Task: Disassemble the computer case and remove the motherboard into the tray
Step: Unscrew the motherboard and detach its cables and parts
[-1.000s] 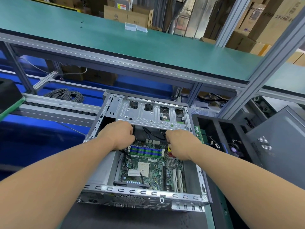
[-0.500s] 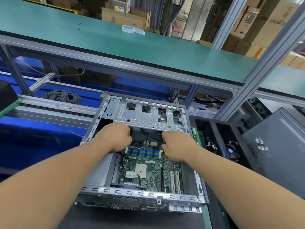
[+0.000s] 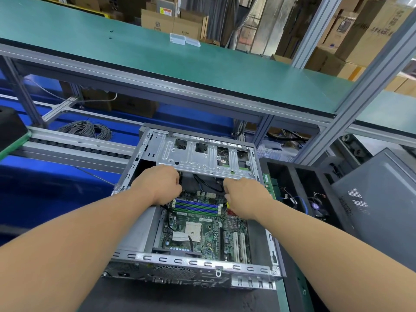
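The left hand (image 3: 158,185) and the right hand (image 3: 244,197) were both curled, reaching in under the near edge of the metal drive cage (image 3: 206,157). Their fingertips were hidden, so I cannot tell if they gripped anything. Just below both hands lay the green motherboard (image 3: 202,230), flat inside the open computer case (image 3: 191,261). Black cables (image 3: 208,183) hung between the hands. Out past the right hand sat the black tray (image 3: 290,174), just beside the case. The step looked like freeing the cage or its cables. Next, the board probably needed to be unplugged and lifted gently out to the tray.
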